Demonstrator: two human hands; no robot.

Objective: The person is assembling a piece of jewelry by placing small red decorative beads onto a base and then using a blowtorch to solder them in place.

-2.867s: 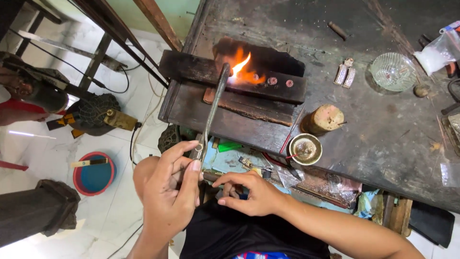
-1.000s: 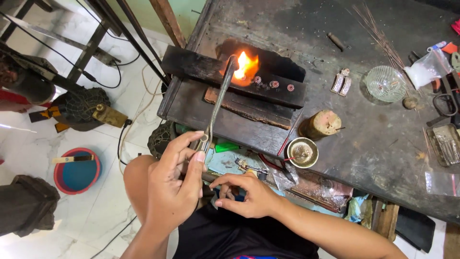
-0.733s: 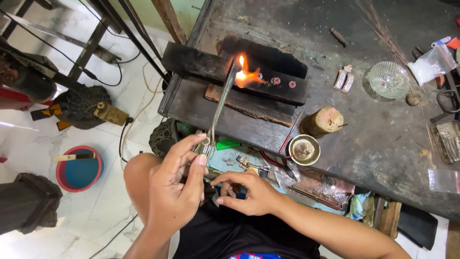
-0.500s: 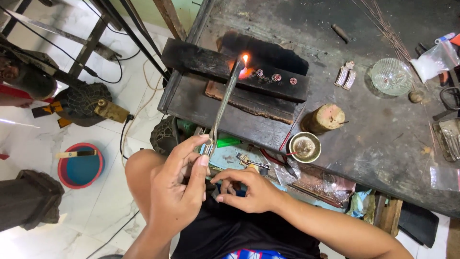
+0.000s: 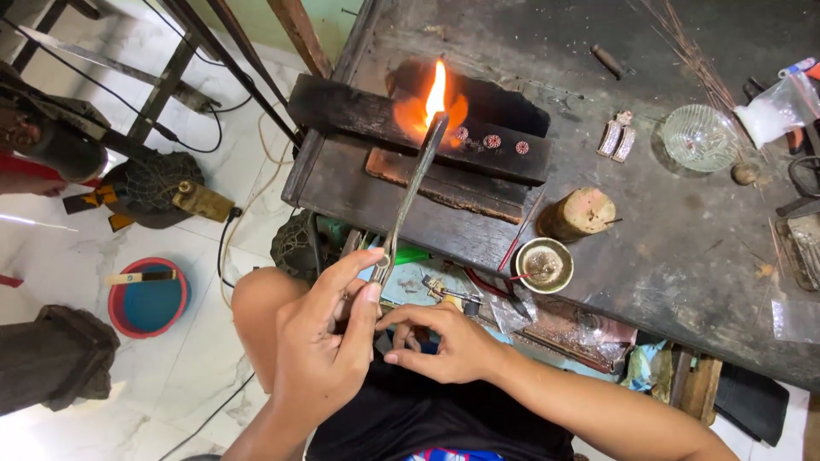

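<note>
L hand [image 5: 320, 354] is clamped on the near end of a long metal torch tube [image 5: 408, 201], thumb and fingers pinched round it at abt 6 o'clock in the view; the tube runs up toward 12, tip ending at the flame [image 5: 436, 90]. Flame plays on the charred wood block [image 5: 410, 119] at the far-left part of the table [image 5: 683, 248], w/ three small round red pieces [image 5: 491, 141] lying just to the 3 o'clock side of the fire, close but not in it. R hand [image 5: 444, 346] sits just beside the left, fingers curled together near the tube's base; can't tell if it's gripping anything, prob only steadying. Risks, as I judge them: flame sits off the pieces, so heat goes into the block and chars it instead of them; a small wobble of the long tube swings the tip a lot and could knock the pieces off the block. Small brass bowl [image 5: 544, 265] and the wooden stump [image 5: 581, 213] at abt 4 o'clock of the flame are near enough to be scorched if the tip drifts. Bare knee under the table edge is exposed to anything hot that rolls off.
</note>
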